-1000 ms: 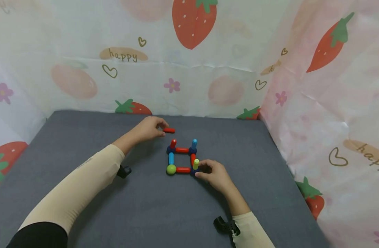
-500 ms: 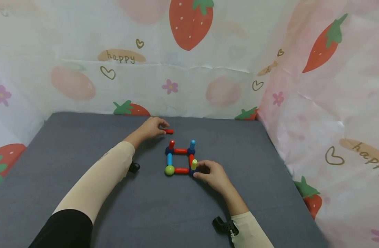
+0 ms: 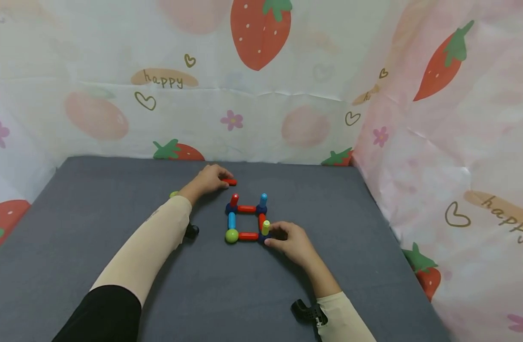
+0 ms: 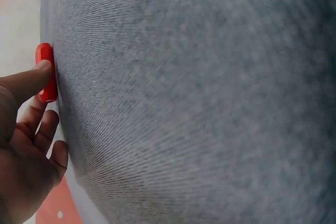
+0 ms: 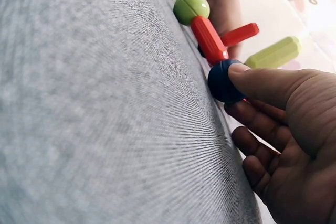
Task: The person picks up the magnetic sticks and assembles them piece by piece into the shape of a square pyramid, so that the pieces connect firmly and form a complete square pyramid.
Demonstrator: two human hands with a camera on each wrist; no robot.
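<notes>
My left hand [image 3: 207,179] pinches a red rod [image 3: 232,182] near the table's far side; in the left wrist view the thumb lies on the rod [image 4: 47,80]. Nearer stands a square of magnetic rods and balls, with a green ball [image 3: 231,236] at its near left corner. Upright on the other corners are a red rod [image 3: 234,200], a blue rod [image 3: 263,200] and a yellow-green rod [image 3: 266,228]. My right hand [image 3: 293,242] grips the dark blue ball [image 5: 223,82] at the near right corner, under the yellow-green rod.
Another green ball [image 3: 173,194] lies partly hidden behind the left wrist. Grey cloth [image 3: 244,294] covers the table. A strawberry-print curtain [image 3: 261,118] hangs along its back and sides. Black wrist cameras [image 3: 304,311] sit under both forearms.
The left forearm has swung inward to the right, uncovering part of a green ball behind the wrist. The left fingers settle on the red rod. The right hand stays; the head view shifts slightly.
</notes>
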